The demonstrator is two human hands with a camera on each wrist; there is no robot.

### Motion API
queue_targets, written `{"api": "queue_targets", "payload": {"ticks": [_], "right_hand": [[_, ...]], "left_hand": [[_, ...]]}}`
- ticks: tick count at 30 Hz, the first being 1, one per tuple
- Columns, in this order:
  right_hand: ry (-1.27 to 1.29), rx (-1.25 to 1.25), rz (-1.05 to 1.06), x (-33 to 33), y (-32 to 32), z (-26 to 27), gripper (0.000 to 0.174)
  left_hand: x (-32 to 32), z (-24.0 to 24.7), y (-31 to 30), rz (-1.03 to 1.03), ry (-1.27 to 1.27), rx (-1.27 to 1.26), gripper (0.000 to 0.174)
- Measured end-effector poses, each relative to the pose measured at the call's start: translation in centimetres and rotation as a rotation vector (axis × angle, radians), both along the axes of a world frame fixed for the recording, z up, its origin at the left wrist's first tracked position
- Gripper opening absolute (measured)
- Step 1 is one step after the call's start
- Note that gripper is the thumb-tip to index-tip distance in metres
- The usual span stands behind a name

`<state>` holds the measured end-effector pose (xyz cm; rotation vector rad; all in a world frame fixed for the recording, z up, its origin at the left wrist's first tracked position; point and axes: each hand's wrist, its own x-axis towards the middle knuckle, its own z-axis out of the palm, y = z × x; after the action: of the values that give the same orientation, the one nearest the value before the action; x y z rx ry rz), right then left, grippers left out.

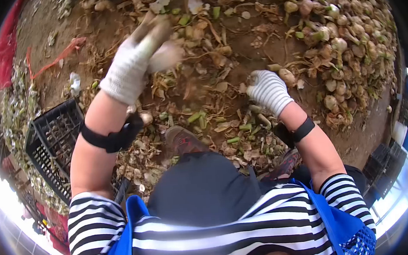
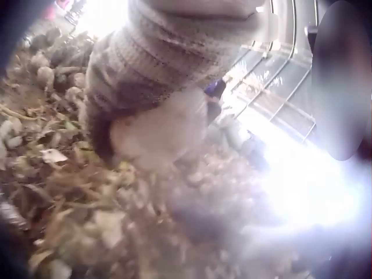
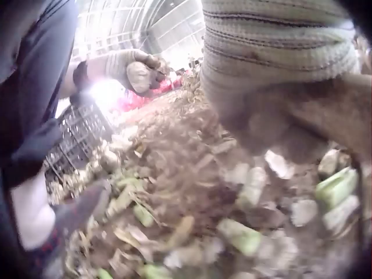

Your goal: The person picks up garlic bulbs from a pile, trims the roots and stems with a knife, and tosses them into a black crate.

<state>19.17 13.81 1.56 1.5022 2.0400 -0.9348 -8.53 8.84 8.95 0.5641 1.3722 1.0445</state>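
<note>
My left hand (image 1: 134, 61), in a white knit glove with brown-stained fingers, is raised over the littered ground on the left. It grips a pale garlic bulb (image 3: 139, 77), blurred in the head view and seen beneath the glove in the left wrist view. My right hand (image 1: 269, 91), in a striped white glove, hangs low over the scraps with its fingers curled. The inside of its grasp is hidden in the right wrist view. Beside its knuckles lies a loose garlic bulb (image 1: 287, 77).
A large heap of garlic (image 1: 341, 44) fills the right side. Cut green stems (image 1: 197, 117) and dry skins cover the soil around my shoes (image 1: 188, 140). A black plastic crate (image 1: 54, 139) stands by my left forearm. Red netting (image 1: 4, 57) lies at far left.
</note>
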Motion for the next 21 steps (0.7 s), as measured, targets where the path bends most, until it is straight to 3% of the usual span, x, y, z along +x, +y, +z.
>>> {"api": "queue_targets", "payload": {"ticks": [1, 2, 3, 4, 5, 6, 7, 8, 9, 10, 11, 13, 14, 15, 17, 19, 21], "right_hand": [[0.125, 0.036, -0.058, -1.0, 0.2, -0.3, 0.03], [0.257, 0.059, -0.121, -1.7, 0.6, -1.1, 0.03], [0.383, 0.075, -0.19, -2.1, 0.6, -1.8, 0.03], [0.407, 0.038, -0.253, -2.5, 0.8, -0.2, 0.031], [0.41, 0.056, -0.179, -1.9, 1.5, 0.0, 0.034], [0.329, -0.001, -0.21, -1.4, 2.0, 0.2, 0.035], [0.247, -0.059, -0.241, -0.8, 2.2, 0.3, 0.037], [0.368, 0.032, -0.395, 0.2, 1.2, -0.7, 0.034], [0.363, 0.019, -0.388, 0.2, 0.6, -0.7, 0.034], [0.338, -0.044, -0.333, 0.1, 0.4, -0.5, 0.032], [0.319, -0.092, -0.282, -0.2, 0.6, -0.4, 0.031], [0.36, 0.004, -0.143, -0.5, 0.2, -1.2, 0.032], [0.371, -0.023, -0.181, -1.0, -0.2, -0.5, 0.03], [0.389, -0.037, -0.217, -2.0, -0.1, 1.1, 0.028], [0.406, 0.13, 0.034, -3.7, -0.2, 4.8, 0.019], [0.487, 0.297, 0.196, -3.9, -1.0, 4.7, 0.012], [0.492, 0.339, 0.275, -4.5, -1.6, 5.8, 0.008]], "left_hand": [[1.4, 0.7, 1.4, -0.009, -0.366, 0.199, 0.062], [2.8, 3.8, 2.2, -0.029, -0.606, 0.226, 0.069], [2.0, 4.0, 1.9, -0.255, -0.673, 0.447, 0.069], [0.9, 3.6, 1.0, -0.239, -0.29, 0.411, 0.068], [-0.6, 2.5, -0.2, -0.224, 0.094, 0.373, 0.068], [-2.4, 0.0, -2.6, -0.504, 0.685, 0.467, 0.08], [-1.6, 1.4, -3.3, -0.959, 1.114, 0.144, 0.086], [-2.3, -1.4, -6.3, -1.323, 1.375, 0.041, 0.081], [-4.2, -5.7, -10.3, -1.494, 1.491, 0.213, 0.081], [-6.3, -10.1, -13.7, -1.498, 1.613, 0.42, 0.08], [-6.7, -9.9, -13.6, -1.491, 1.624, 0.42, 0.08], [-6.3, -7.6, -12.2, -1.267, 1.4, 0.211, 0.082], [-4.9, -6.0, -11.2, -1.06, 1.351, 0.143, 0.075], [-3.7, -5.7, -9.0, -0.803, 0.913, -0.411, 0.065], [-2.4, -6.2, -8.9, -0.066, 0.235, -0.074, 0.059], [-0.6, -5.9, -7.1, 0.055, -0.052, 0.098, 0.065], [-0.3, -6.2, -6.5, -0.18, -0.1, 0.176, 0.065]]}}
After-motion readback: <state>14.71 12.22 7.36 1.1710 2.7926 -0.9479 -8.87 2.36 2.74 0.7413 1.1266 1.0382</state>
